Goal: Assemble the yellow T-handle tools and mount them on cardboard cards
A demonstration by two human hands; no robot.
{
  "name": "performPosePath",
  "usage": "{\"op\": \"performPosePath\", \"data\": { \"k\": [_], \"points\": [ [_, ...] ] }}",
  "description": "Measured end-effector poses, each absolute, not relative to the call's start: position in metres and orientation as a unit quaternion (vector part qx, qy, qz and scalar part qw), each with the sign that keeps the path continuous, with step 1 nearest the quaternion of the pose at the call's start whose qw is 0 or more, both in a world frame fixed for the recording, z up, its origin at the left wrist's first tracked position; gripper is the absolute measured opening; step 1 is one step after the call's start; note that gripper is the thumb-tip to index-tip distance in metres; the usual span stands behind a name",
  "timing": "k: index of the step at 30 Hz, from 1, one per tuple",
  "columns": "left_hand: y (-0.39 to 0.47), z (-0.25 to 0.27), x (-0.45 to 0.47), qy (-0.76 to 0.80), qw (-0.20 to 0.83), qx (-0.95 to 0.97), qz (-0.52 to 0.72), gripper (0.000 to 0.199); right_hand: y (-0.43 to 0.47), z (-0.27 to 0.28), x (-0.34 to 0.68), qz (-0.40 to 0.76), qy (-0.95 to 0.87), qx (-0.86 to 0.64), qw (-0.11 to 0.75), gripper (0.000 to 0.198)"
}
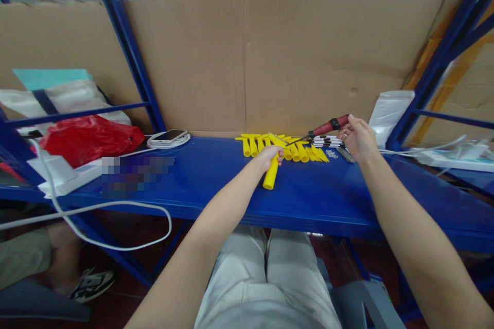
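Observation:
My left hand (272,156) is closed around a yellow tube-shaped piece (271,177), whose round end points down toward the front edge. A screwdriver (328,127) with a red and black handle is in my right hand (358,138), gripped by the handle's rear end. Its dark shaft slants down to the left, and the tip is close to my left hand's fingers; whether it touches the held piece I cannot tell. Behind my left hand lies a row of similar yellow pieces (295,152). Flat, pointed yellow parts (317,154) sit at the row's right end.
Small silvery bits (331,153) and black-and-white sticks (324,141) lie right of the yellow row on the blue table (328,195). At left are a phone (172,135) on a coiled white cable, a red bag (92,136) and a power strip (77,177). Cardboard (309,56) stands behind.

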State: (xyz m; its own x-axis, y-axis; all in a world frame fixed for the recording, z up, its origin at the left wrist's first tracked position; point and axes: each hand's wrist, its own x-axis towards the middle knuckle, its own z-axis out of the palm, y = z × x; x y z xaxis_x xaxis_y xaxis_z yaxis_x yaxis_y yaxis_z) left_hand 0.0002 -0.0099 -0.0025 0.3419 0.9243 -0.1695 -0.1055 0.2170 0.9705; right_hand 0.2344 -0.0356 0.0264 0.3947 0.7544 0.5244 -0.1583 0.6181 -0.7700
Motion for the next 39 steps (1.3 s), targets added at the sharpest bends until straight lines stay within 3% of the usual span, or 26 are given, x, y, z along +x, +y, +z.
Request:
{"op": "performPosePath", "data": {
  "k": [14,22,35,39],
  "points": [
    [-0.01,-0.002,0.0,0.417,0.662,0.476,0.402,0.025,-0.046,0.032,0.227,0.336,-0.464,-0.346,0.743,0.021],
    [-0.009,-0.004,0.001,0.417,0.656,0.478,0.41,0.024,-0.039,0.027,0.23,0.298,-0.463,-0.337,0.764,0.037],
    [-0.01,-0.002,0.0,0.418,0.662,0.473,0.403,0.023,-0.046,0.031,0.227,0.34,-0.468,-0.347,0.738,0.022],
    [-0.01,-0.002,0.0,0.421,0.66,0.477,0.4,0.025,-0.043,0.028,0.23,0.314,-0.471,-0.352,0.745,0.026]
  ]
}}
